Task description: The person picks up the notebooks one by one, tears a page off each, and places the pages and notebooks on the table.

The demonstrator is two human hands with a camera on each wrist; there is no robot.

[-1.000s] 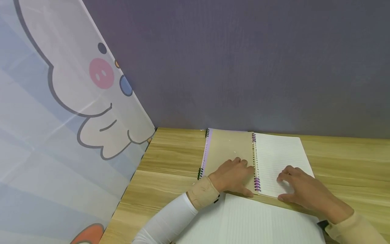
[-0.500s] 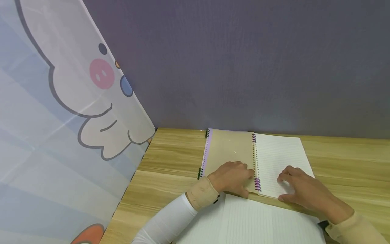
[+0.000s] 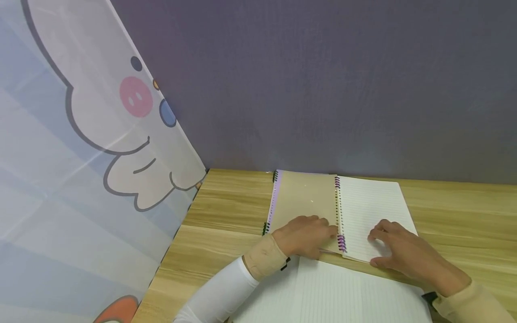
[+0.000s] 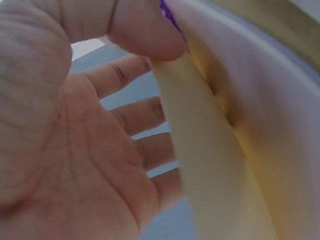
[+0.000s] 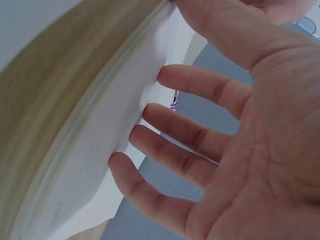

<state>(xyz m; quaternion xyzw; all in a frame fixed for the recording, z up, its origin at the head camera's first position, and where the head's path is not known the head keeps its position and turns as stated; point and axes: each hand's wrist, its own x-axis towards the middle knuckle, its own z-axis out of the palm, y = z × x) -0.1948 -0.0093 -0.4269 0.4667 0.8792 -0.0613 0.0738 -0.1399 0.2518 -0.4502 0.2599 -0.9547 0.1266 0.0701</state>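
Note:
A spiral notebook lies open, its tan cover [image 3: 307, 193] on the left and a lined white page [image 3: 373, 202] on the right, joined by purple coils [image 3: 341, 243]. My left hand [image 3: 304, 235] is over the cover's lower part. In the left wrist view, its thumb [image 4: 150, 35] and fingers pinch the tan cover's edge [image 4: 200, 130], with a gap above the pale purple surface [image 4: 285, 100] beneath. My right hand [image 3: 408, 251] rests spread fingertips on the lined page; its thumb is by the lower edge.
Another open lined notebook [image 3: 339, 291] lies nearer on the wooden table [image 3: 230, 206], partly under the left forearm. Purple and dark green coils [image 3: 265, 229] show at the left under the tan cover. A grey panel [image 3: 323, 89] stands behind; a cartoon-printed cloth [image 3: 81, 224] hangs left.
My left thumb has drawn left along the cover's lower edge and tucked in, and the left fingers have pulled back slightly. My right hand has stayed in place.

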